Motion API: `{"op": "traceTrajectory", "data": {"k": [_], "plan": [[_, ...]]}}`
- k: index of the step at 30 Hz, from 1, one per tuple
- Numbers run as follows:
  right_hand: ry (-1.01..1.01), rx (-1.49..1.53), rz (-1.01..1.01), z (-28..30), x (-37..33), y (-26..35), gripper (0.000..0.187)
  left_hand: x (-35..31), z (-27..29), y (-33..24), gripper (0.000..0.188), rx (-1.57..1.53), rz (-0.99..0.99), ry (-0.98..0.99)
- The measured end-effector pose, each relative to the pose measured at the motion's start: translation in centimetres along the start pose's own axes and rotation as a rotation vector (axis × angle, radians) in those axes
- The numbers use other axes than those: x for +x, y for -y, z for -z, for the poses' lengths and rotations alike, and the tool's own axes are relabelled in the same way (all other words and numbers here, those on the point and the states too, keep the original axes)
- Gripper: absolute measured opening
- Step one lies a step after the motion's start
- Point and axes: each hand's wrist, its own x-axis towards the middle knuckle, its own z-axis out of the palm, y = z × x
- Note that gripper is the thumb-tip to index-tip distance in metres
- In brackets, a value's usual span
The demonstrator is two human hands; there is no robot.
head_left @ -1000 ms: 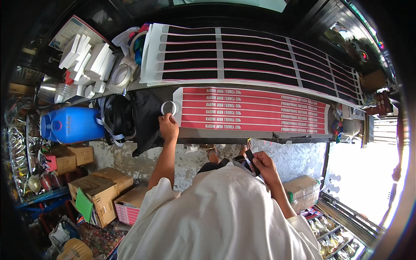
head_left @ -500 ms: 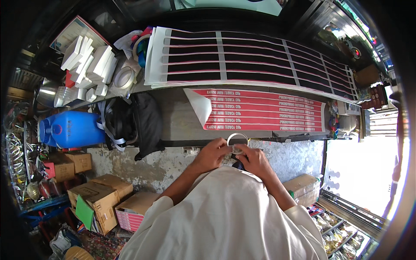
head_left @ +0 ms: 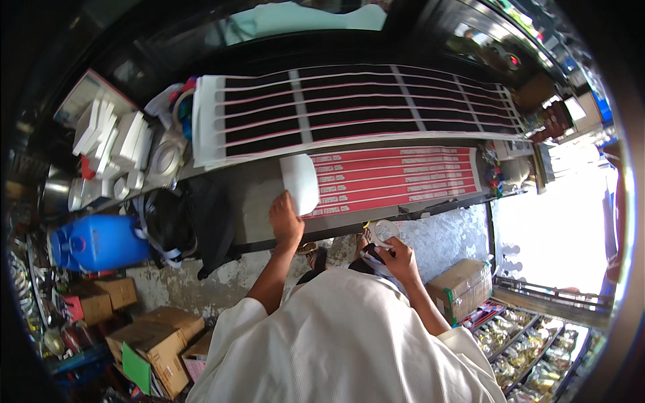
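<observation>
A red sheet printed with white lettering (head_left: 396,176) lies on the dark bench, and its left end curls up to show a white underside. My left hand (head_left: 287,218) is closed on the near corner of that curled end, with the fingertips partly hidden. Lower and to the right, my right hand (head_left: 400,258) grips a ring-shaped roll of tape (head_left: 387,232), held out past the front edge of the bench.
Striped black sheets (head_left: 262,111) are stacked on a raised shelf behind. White boxes (head_left: 127,141) and another tape roll (head_left: 165,158) sit at the left end. A blue jerrycan (head_left: 101,243), a black bag (head_left: 208,221) and cardboard boxes (head_left: 158,342) stand at left; a taped carton (head_left: 463,289) at right.
Both hands were together at the tape roll. The left has moved away to the curled sheet end, pulling it more upright; the right has kept the roll and shifted slightly right and down.
</observation>
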Motion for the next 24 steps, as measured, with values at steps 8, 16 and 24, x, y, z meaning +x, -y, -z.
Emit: {"op": "traceTrajectory", "data": {"k": [8, 16, 24], "plan": [[-0.615, -0.045, 0.0, 2.4, 0.0, 0.3, 0.017, -0.8, 8.8, -4.8, 0.068, -0.58, -0.344, -0.038], [-0.689, 0.006, 0.232, 5.2, 1.4, 8.6, 0.046, -1.0, 16.1, -14.1, 0.051, -0.91, -0.333, 0.027], [-0.567, -0.114, 0.407, 9.5, -0.3, 14.4, 0.066, 0.5, 20.8, -19.2, 0.052, -0.925, -0.479, 0.083]]}}
